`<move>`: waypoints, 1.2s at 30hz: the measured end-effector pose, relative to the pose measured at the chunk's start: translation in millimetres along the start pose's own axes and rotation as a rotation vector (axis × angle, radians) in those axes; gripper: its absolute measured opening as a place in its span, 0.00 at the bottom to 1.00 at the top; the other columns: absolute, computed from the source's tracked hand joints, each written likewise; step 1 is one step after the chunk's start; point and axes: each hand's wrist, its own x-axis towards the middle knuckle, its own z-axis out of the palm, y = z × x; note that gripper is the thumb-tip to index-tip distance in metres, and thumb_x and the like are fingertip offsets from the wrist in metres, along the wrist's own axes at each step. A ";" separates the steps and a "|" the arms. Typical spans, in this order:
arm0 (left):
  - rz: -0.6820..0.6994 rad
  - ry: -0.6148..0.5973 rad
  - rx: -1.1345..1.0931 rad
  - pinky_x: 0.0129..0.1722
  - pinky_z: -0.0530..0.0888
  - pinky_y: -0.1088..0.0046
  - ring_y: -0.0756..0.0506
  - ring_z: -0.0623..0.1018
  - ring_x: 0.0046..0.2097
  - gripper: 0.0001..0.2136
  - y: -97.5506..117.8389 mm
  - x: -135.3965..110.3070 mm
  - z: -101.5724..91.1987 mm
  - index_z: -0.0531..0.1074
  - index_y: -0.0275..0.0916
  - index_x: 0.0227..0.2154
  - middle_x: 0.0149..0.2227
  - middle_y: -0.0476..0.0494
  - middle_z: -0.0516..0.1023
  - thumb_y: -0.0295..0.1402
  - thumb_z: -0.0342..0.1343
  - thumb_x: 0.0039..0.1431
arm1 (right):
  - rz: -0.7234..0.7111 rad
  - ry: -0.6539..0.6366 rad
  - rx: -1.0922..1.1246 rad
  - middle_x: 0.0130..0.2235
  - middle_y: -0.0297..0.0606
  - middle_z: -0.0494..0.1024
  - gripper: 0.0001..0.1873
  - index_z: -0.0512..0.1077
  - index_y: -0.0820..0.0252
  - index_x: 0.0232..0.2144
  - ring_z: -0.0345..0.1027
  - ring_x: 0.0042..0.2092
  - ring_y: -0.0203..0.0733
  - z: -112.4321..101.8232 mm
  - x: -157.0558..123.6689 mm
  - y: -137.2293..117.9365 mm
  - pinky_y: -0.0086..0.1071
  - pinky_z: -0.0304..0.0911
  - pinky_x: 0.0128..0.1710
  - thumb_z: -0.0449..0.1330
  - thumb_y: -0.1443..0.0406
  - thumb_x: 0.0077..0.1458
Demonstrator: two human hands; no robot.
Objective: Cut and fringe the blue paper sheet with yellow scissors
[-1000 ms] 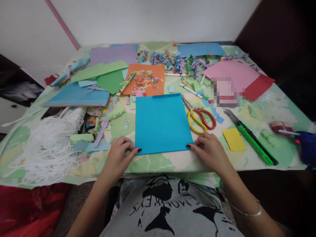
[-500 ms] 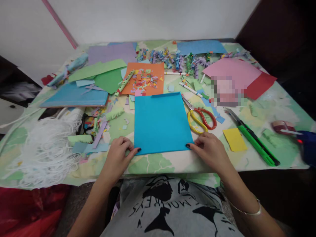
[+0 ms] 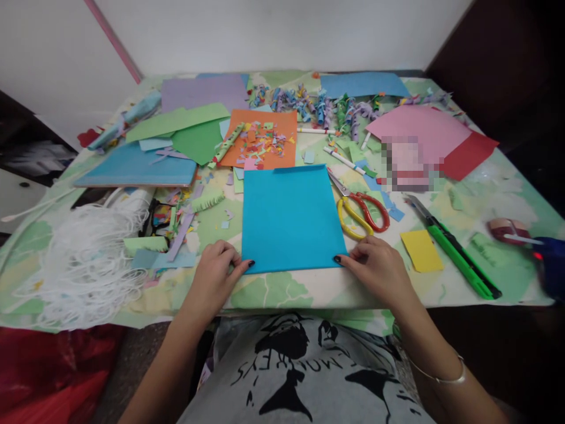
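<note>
A blue sheet of paper lies in front of me, with a narrow strip folded over along part of its far edge. My left hand pinches its near left corner, thumb on top and fingers curled at the side. At the near right corner, my right hand grips the sheet the same way. Scissors with one yellow and one red handle lie just beyond my right hand, against the sheet's right edge. A small yellow paper piece is to the right of that hand.
A green utility knife with its blade out lies at the right, near a glue gun. White string is heaped at the left. Orange paper covered in scraps, curled strips and pink paper lie farther back.
The view has shifted slightly, so everything appears a little farther right. Both hands keep their hold on the blue sheet's near corners.
</note>
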 end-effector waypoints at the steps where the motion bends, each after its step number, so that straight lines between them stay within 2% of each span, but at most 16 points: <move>1: 0.007 0.001 0.005 0.35 0.64 0.66 0.42 0.69 0.35 0.11 -0.4 0.4 0.2 0.65 0.38 0.22 0.29 0.45 0.67 0.34 0.56 0.58 | 0.004 0.002 0.001 0.26 0.37 0.71 0.13 0.70 0.59 0.18 0.67 0.32 0.46 -0.1 -0.1 -0.4 0.35 0.56 0.30 0.65 0.62 0.50; 5: 0.021 0.000 0.024 0.34 0.64 0.66 0.43 0.68 0.34 0.11 -0.2 1.3 -0.6 0.65 0.39 0.22 0.28 0.46 0.66 0.35 0.57 0.57 | 0.031 0.022 -0.003 0.25 0.36 0.71 0.15 0.69 0.59 0.17 0.67 0.31 0.45 -0.8 -0.9 -2.2 0.34 0.56 0.29 0.66 0.61 0.49; 10: 0.028 0.071 0.039 0.32 0.64 0.68 0.45 0.66 0.33 0.10 3.0 -2.1 1.2 0.61 0.40 0.27 0.30 0.48 0.63 0.33 0.57 0.58 | 0.059 0.057 -0.027 0.24 0.35 0.68 0.16 0.66 0.58 0.16 0.65 0.30 0.45 -0.1 -2.9 -3.3 0.33 0.54 0.28 0.67 0.61 0.48; 13: 0.191 0.117 0.086 0.36 0.65 0.65 0.43 0.66 0.37 0.03 2.7 -5.3 4.9 0.65 0.38 0.32 0.33 0.44 0.65 0.28 0.53 0.61 | 0.047 0.063 -0.028 0.24 0.35 0.68 0.16 0.65 0.58 0.17 0.64 0.30 0.44 2.0 -4.4 -3.2 0.33 0.54 0.29 0.66 0.62 0.48; 15: 0.363 0.133 0.127 0.40 0.65 0.61 0.41 0.65 0.41 0.05 2.0 -5.4 5.9 0.69 0.39 0.35 0.38 0.42 0.66 0.24 0.50 0.62 | 0.036 0.070 -0.028 0.24 0.35 0.68 0.15 0.65 0.58 0.18 0.63 0.31 0.45 3.7 -5.6 -3.0 0.34 0.54 0.29 0.66 0.62 0.49; 17: 0.532 0.091 0.175 0.44 0.64 0.59 0.40 0.64 0.44 0.10 2.3 -2.9 4.5 0.71 0.43 0.41 0.41 0.42 0.66 0.22 0.49 0.62 | 0.023 0.083 -0.032 0.25 0.36 0.68 0.15 0.65 0.58 0.18 0.63 0.32 0.45 5.4 -6.7 -2.7 0.34 0.54 0.30 0.65 0.61 0.49; 20: 0.699 -0.088 0.284 0.46 0.64 0.57 0.40 0.62 0.45 0.20 5.6 4.0 -0.8 0.66 0.51 0.55 0.42 0.42 0.65 0.23 0.48 0.63 | -0.008 0.104 -0.038 0.25 0.36 0.68 0.15 0.64 0.58 0.19 0.62 0.32 0.46 7.4 -8.0 -1.4 0.35 0.54 0.31 0.64 0.61 0.50; 22: 0.744 -0.196 0.351 0.45 0.64 0.57 0.40 0.63 0.44 0.23 8.9 8.6 -5.0 0.61 0.52 0.59 0.41 0.41 0.66 0.24 0.46 0.64 | -0.034 0.123 -0.042 0.25 0.36 0.68 0.15 0.64 0.58 0.19 0.62 0.32 0.46 8.5 -8.4 0.2 0.35 0.55 0.31 0.64 0.62 0.51; 25: 0.775 -0.227 0.420 0.43 0.64 0.58 0.39 0.64 0.44 0.22 15.4 13.4 -10.6 0.62 0.49 0.59 0.41 0.40 0.69 0.25 0.46 0.65 | -0.081 0.172 -0.051 0.27 0.38 0.69 0.12 0.66 0.59 0.22 0.62 0.33 0.46 10.7 -9.1 1.0 0.36 0.56 0.32 0.64 0.64 0.51; 29: 0.834 -0.214 0.481 0.43 0.63 0.58 0.36 0.66 0.47 0.17 31.0 13.2 -15.0 0.68 0.41 0.55 0.43 0.38 0.73 0.26 0.47 0.65 | -0.210 0.260 -0.090 0.35 0.48 0.73 0.03 0.73 0.64 0.32 0.62 0.39 0.53 16.9 -15.4 -9.0 0.44 0.59 0.37 0.59 0.69 0.57; 32: 0.844 -0.211 0.517 0.41 0.63 0.59 0.37 0.68 0.47 0.15 46.9 5.3 -11.0 0.71 0.34 0.51 0.43 0.36 0.76 0.26 0.45 0.65 | -0.403 0.260 -0.110 0.43 0.53 0.75 0.14 0.75 0.66 0.41 0.62 0.46 0.56 24.2 -26.0 -25.8 0.50 0.59 0.44 0.49 0.74 0.61; 36: 0.744 -0.146 0.583 0.38 0.63 0.59 0.38 0.71 0.44 0.16 61.0 -14.5 4.9 0.75 0.32 0.44 0.43 0.35 0.77 0.22 0.42 0.64 | -0.683 0.124 -0.113 0.50 0.53 0.76 0.17 0.72 0.73 0.50 0.62 0.54 0.53 35.0 -42.5 -46.6 0.45 0.62 0.52 0.47 0.73 0.64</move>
